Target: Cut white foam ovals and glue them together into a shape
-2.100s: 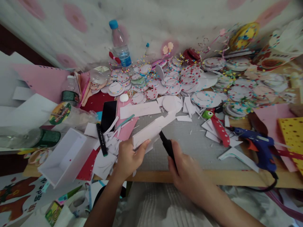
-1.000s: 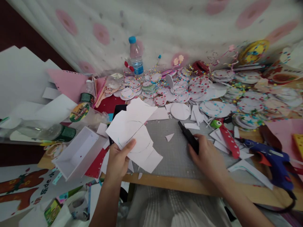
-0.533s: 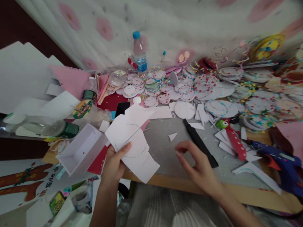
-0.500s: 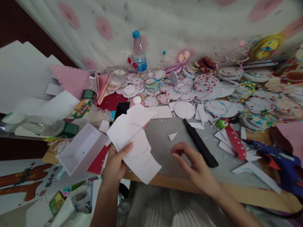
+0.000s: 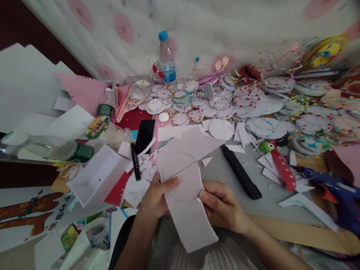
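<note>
My left hand (image 5: pixel 156 198) is closed on the white sheet (image 5: pixel 185 215), thumb flat across its drawn circle, and my right hand (image 5: pixel 221 202) pinches the sheet's right edge between thumb and bent fingers. I hold it across the near edge of the surface (image 5: pixel 270 206), its lower end over my lap, while the long black tool (image 5: pixel 241 172) lies just beyond my right hand.

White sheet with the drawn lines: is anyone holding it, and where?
The left hand holds the white sheet by its left edge; the right hand pinches its right edge.
</note>
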`<control>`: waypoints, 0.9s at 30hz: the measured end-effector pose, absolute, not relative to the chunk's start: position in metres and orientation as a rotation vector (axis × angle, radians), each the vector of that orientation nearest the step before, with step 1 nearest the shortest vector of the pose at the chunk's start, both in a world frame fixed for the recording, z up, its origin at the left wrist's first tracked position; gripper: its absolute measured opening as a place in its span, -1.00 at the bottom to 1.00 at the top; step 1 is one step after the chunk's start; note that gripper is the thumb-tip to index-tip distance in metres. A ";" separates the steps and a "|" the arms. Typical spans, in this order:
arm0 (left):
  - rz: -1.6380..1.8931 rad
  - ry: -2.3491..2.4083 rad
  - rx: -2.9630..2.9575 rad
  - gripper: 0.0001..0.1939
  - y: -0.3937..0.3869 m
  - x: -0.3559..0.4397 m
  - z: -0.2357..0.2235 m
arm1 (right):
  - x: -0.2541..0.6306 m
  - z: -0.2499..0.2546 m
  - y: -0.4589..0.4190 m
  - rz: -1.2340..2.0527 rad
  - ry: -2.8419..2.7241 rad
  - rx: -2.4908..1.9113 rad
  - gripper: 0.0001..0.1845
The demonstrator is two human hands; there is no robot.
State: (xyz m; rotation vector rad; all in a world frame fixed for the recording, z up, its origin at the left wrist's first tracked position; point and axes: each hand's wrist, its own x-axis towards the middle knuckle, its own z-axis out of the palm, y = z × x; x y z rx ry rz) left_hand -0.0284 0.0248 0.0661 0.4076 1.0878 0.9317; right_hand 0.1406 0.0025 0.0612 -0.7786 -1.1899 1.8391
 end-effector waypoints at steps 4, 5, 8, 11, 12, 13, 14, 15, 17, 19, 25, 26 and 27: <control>0.891 1.089 0.367 -0.54 0.024 -0.021 0.066 | 0.139 0.061 -0.001 1.830 -1.178 -0.778 -0.54; 0.911 1.105 0.372 -0.54 0.024 -0.019 0.067 | 0.139 0.061 -0.001 1.788 -1.205 -0.798 -0.53; 0.937 1.125 0.356 -0.54 0.021 -0.013 0.066 | 0.140 0.060 0.001 1.584 -1.327 -0.886 -0.54; 0.937 1.076 0.276 -0.55 0.019 -0.008 0.062 | 0.142 0.057 0.002 1.327 -1.431 -0.960 -0.61; 0.965 1.067 0.260 -0.56 0.020 -0.008 0.061 | 0.143 0.056 0.002 1.248 -1.429 -0.966 -0.63; 1.017 1.074 0.252 -0.57 0.020 -0.010 0.059 | 0.146 0.054 0.001 1.166 -1.393 -0.973 -0.66; 1.087 1.100 0.253 -0.58 0.021 -0.013 0.058 | 0.150 0.051 0.002 1.080 -1.328 -0.997 -0.68; 1.161 1.139 0.260 -0.59 0.023 -0.019 0.056 | 0.157 0.048 0.003 0.993 -1.250 -1.046 -0.69; 1.293 1.245 0.289 -0.61 0.026 -0.034 0.054 | 0.177 0.042 0.007 0.809 -1.128 -1.238 -0.72; 1.348 1.348 0.344 -0.60 0.028 -0.053 0.053 | 0.202 0.036 0.013 0.639 -1.261 -1.502 -0.77; 1.503 1.578 0.434 -0.57 0.026 -0.098 0.060 | 0.218 0.018 0.012 0.035 -1.687 -1.774 -0.57; 1.518 1.607 0.439 -0.57 0.025 -0.102 0.062 | 0.206 0.016 0.006 0.125 -1.757 -1.714 -0.55; 1.530 1.634 0.438 -0.58 0.024 -0.106 0.064 | 0.192 0.013 0.000 0.254 -1.853 -1.653 -0.52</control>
